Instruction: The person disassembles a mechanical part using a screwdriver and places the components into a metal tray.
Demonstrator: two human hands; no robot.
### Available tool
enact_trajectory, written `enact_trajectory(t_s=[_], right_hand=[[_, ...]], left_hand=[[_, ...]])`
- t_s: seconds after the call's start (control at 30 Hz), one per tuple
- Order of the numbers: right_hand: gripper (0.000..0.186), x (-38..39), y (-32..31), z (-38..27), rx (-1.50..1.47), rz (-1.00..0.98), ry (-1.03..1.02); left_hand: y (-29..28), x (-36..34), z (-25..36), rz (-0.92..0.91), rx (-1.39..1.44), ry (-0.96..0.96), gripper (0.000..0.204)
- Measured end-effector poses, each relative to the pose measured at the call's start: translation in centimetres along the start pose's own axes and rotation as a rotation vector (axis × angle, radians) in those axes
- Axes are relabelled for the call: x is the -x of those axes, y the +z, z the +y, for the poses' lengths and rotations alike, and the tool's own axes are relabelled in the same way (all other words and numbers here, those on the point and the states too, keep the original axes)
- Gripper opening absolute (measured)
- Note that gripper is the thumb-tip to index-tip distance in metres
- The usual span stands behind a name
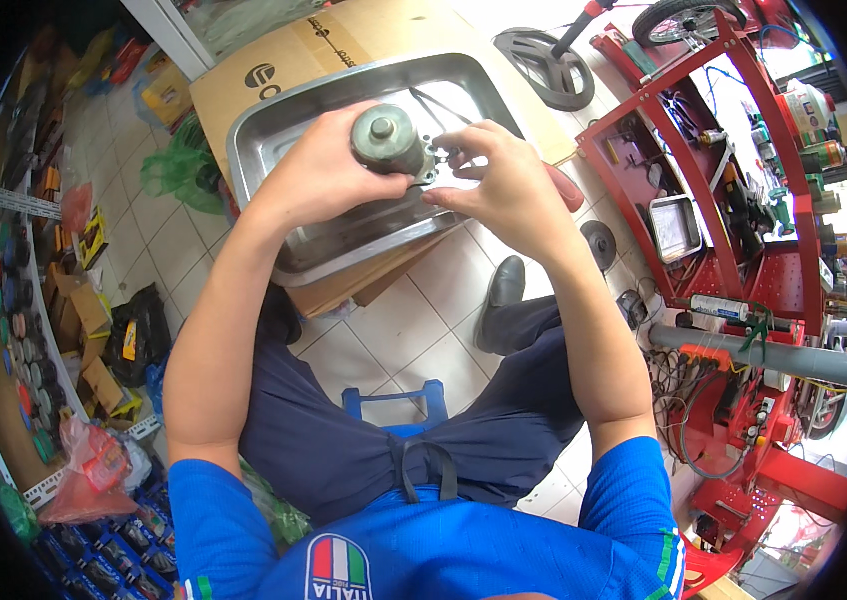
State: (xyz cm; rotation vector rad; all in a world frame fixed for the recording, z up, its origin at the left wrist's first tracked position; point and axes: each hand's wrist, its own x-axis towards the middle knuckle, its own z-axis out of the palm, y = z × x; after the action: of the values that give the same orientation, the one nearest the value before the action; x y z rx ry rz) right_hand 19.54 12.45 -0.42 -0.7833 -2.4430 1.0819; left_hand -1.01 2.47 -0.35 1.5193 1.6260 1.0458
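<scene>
My left hand grips a dull grey-green metal cylinder with a round boss on top, held over a steel pan. A flanged plate with holes sits at the cylinder's right side. My right hand has curled fingers at that plate, closed around something small that I cannot make out. A dark slender rod or tool lies in the back of the pan.
The pan rests on cardboard. A dark ring-shaped base lies back right. A red metal rack with tools and a grey pipe stand at right. Shelved parts line the left; a blue stool is below.
</scene>
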Motion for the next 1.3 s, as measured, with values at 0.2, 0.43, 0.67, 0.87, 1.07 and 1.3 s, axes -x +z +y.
enact_trajectory(t_s=[0.2, 0.43, 0.67, 0.87, 1.07, 1.3], right_hand=[[0.052, -0.1, 0.9, 0.3, -0.015, 0.081, -0.024], [0.058, -0.2, 1.1, 0.2, 0.058, 0.057, 0.013], [0.057, -0.3, 1.2, 0.9, 0.088, 0.092, -0.011], [0.058, -0.4, 1.4, 0.9, 0.085, 0.111, -0.021], [0.058, -0.6, 1.3, 0.9, 0.111, 0.102, -0.031], [0.06, -0.8, 0.9, 0.6, 0.108, 0.071, 0.033]], left_hand=[[-0.1, -0.2, 0.1, -0.015, 0.01, -0.032, 0.05], [0.4, 0.1, 0.2, 0.067, -0.029, 0.003, 0.05], [1.5, 0.6, 1.1, 0.2, -0.222, -0.021, 0.056], [0.7, 0.4, 0.8, 0.113, -0.133, -0.024, 0.059], [-0.8, 0.5, 0.7, 0.026, 0.143, 0.024, 0.059], [0.4, 0.4, 1.6, 0.177, -0.17, -0.027, 0.061]])
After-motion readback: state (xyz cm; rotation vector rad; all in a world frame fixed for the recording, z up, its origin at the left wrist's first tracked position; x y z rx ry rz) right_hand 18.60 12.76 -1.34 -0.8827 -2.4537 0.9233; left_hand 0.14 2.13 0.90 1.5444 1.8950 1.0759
